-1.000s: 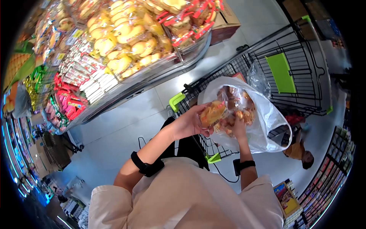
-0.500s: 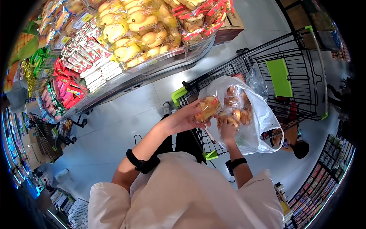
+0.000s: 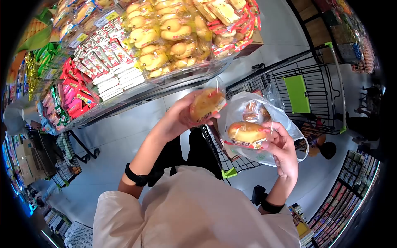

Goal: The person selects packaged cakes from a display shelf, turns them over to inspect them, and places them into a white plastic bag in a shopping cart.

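Note:
My left hand (image 3: 180,117) is wrapped round a bread pack (image 3: 205,105) in clear film, held up left of the plastic bag. Between the thumb and fingers of my right hand (image 3: 283,148) is another wrapped bread (image 3: 248,135) with a red and white label, held over the bag. The white plastic bag (image 3: 292,124) stands open in the shopping cart (image 3: 325,97). Inside it, more wrapped bread (image 3: 253,110) shows. My right hand and its bread hide part of the bag's contents.
A display bin (image 3: 182,80) of packaged breads and snacks runs across the upper left. Another cart (image 3: 66,159) stands at the left. A person (image 3: 326,150) is beyond my cart at the right, near shelves (image 3: 343,190).
My right hand has come up out of the bag with a wrapped bread. My left hand has moved left and up with its bread. The view has shifted slightly.

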A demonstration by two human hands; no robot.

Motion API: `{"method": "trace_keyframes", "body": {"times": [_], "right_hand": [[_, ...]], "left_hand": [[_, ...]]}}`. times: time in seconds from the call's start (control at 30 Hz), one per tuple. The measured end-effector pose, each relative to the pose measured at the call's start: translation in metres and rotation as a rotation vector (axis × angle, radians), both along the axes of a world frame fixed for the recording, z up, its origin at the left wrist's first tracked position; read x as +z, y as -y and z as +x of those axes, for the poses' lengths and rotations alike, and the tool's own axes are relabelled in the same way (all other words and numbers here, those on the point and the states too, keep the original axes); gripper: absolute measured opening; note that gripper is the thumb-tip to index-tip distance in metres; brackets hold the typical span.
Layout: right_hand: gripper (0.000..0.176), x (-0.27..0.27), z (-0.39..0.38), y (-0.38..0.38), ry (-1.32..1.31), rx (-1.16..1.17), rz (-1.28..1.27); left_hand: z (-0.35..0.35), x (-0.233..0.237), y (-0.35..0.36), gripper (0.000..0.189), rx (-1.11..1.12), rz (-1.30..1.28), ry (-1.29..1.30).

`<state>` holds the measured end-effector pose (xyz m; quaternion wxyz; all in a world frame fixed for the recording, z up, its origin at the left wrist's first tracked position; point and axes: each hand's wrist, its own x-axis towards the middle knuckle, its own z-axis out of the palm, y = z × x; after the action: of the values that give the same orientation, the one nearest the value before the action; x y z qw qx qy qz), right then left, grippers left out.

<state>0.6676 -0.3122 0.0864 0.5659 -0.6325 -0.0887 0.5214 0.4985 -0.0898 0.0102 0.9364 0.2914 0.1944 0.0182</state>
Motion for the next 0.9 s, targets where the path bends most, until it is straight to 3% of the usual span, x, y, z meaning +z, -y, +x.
{"method": "trace_keyframes", "body": {"times": [0.27,0.33,0.47,0.73,0.9], "right_hand": [[0.051,0.019,-0.062,-0.107,-0.098,-0.054,0.201],[0.05,0.017,-0.069,-0.134,-0.122,-0.06,0.264],[0.046,0.029,-0.094,-0.199,-0.087,-0.087,0.332],[0.043,0.078,-0.1,-0.268,0.139,0.089,0.35],[0.041,0.088,-0.041,-0.305,0.408,-0.115,0.337]], "left_hand": [[-0.042,0.036,-0.089,0.064,0.119,0.142,0.09],[-0.056,0.03,-0.109,0.069,0.15,0.047,0.197],[-0.084,0.051,-0.146,0.079,0.281,-0.088,0.146],[-0.097,0.103,-0.193,0.069,0.423,0.308,0.127],[-0.091,0.1,-0.219,0.047,0.433,0.377,0.108]]}}
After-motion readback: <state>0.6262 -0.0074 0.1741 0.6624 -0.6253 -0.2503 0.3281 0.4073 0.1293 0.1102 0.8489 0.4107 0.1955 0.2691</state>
